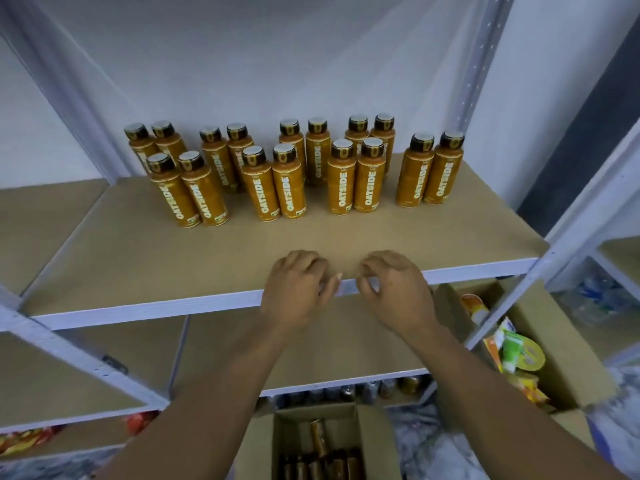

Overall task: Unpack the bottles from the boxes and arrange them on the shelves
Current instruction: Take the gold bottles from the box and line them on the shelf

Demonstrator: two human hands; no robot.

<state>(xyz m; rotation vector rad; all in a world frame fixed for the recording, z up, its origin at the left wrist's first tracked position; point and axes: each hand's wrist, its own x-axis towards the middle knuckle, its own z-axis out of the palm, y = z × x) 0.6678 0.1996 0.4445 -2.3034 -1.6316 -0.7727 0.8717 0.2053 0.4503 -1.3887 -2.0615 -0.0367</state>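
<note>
Several orange bottles [290,183] with dark caps stand upright in pairs toward the back of the tan shelf [173,268]. My left hand [298,289] and my right hand [394,289] hover side by side over the shelf's front edge, fingers curled loosely and holding nothing. Below, on the floor, an open cardboard box [375,441] holds more of the same bottles [318,441], most standing in rows, one leaning.
A second open box [568,358] with colourful packets sits at the right under the shelf. White metal uprights [512,317] frame the shelving. A lower shelf [329,344] lies beneath my hands, with cans under it. More shelving stands left and right.
</note>
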